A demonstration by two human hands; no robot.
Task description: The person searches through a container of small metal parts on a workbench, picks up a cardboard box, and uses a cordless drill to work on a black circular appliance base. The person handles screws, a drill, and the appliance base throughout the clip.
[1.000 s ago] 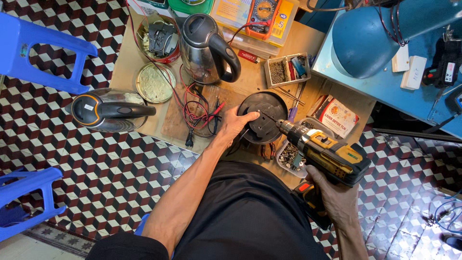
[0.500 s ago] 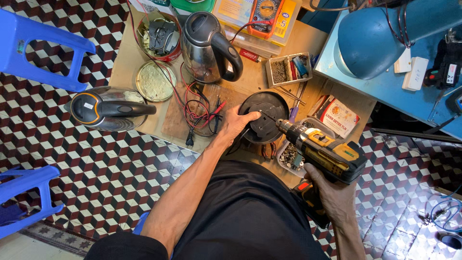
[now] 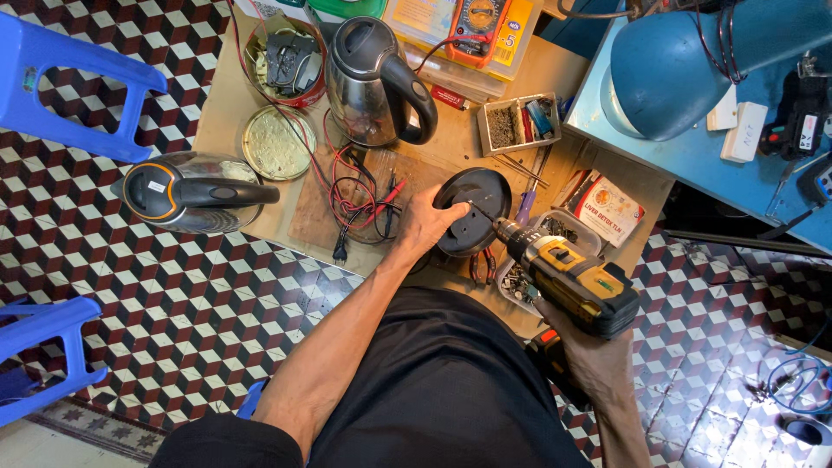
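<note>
The person sits over a low wooden table [image 3: 234,113], the left hand [image 3: 425,224] spread on the near rim of a round black kettle base [image 3: 475,208], fingers curled over its edge and pinning it flat near the middle of the table's front. The right hand [image 3: 598,360] is wrapped tight around the grip of a yellow and black cordless drill [image 3: 576,282], whose nose points up and left, its tip on or just above the middle of the base; I cannot tell if the bit is seated.

What worries me is the thumb, which lies close to the drill's tip. If the bit skips off a screw head, it will likely run straight toward those fingers. The base is only held by one hand on a smooth board, so a sudden twist from the drill could spin it loose.

Just left of the hand lies a tangle of red and black wires [image 3: 360,195]; a sliding base might snag them. A steel kettle [image 3: 373,82] stands behind and a second kettle [image 3: 186,192] lies on its side at the left edge, partly over the tiled floor, so a bump to the table could roll it off. The clear tray of small parts [image 3: 529,277] under the drill could also tip.
</note>
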